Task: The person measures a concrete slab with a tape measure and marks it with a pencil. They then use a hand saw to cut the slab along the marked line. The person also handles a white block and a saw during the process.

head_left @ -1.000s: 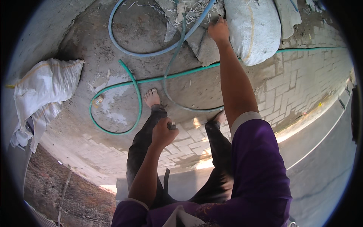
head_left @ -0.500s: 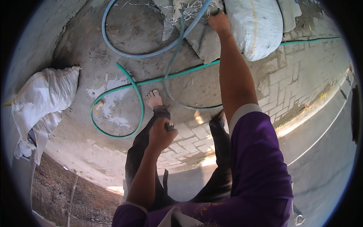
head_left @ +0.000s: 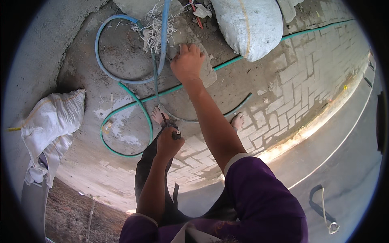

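My left hand (head_left: 169,142) is closed around a small dark tool (head_left: 176,135) with a black end, whose kind I cannot make out. A thin dark strip (head_left: 163,118) sticks up beside that hand. Stretched forward, my right hand (head_left: 189,65) is over a flat grey slab (head_left: 208,75), fingers curled in; anything inside them is hidden. Just beyond it lies a tangle of white strings (head_left: 160,34), with a pale blue hose (head_left: 163,44) crossing in front. A grey-green hose (head_left: 155,75) runs down from the tangle.
A green hose (head_left: 148,107) loops across the ground near my left foot (head_left: 159,115). A full white woven sack (head_left: 251,28) stands at the far right, another white sack (head_left: 56,113) at the left wall. Paving bricks (head_left: 298,93) spread right. A dark strap (head_left: 318,204) lies at lower right.
My right hand has drawn back leftward, away from the white sack to over the slab. My left hand keeps its grip on the dark tool. The view has shifted right.
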The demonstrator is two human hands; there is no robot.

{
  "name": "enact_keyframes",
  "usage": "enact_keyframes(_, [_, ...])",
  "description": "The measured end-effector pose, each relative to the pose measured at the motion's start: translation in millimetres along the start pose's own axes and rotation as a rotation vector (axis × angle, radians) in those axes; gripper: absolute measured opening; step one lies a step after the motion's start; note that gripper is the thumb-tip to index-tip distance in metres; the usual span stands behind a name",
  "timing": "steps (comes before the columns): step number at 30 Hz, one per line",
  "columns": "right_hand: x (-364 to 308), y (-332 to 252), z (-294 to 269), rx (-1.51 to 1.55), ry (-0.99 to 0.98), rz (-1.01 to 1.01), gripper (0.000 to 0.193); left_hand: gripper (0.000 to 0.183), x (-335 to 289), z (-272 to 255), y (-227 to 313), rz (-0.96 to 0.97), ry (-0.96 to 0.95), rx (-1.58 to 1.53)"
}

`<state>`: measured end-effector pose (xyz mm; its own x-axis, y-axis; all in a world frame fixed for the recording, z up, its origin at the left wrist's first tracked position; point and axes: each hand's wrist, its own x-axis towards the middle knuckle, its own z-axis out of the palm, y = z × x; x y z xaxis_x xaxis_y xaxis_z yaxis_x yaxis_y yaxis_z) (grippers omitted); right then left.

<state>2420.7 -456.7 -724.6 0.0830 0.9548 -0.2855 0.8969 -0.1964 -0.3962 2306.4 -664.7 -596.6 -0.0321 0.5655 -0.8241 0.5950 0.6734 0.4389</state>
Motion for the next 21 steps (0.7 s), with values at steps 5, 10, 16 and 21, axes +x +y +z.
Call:
enact_keyframes(5, [-8.3,34.5,-9.0,0.33,0.118,0.169,0.077,0.03,-0.6,9.6,-5.6,0.035,0.066,0.056])
enact_keyframes(10, [17.1,90.8,-19.7,0.852,-0.291,0.409,0.069,0.031,-5.4,11.1,-13.7,-0.009,0.054,0.039])
enact_keyframes(16, [6.3,151.0,-31.5,0.922,-0.802,0.665,0.056,0.033,-7.8,15.8,-12.6,0.033,0.111,0.031])
enact_keyframes(21, [-36.2,154.6,-32.2,1.011,-0.701,0.654,0.064,0.033,-8.5,19.4,-11.2,-0.018,0.076,0.007])
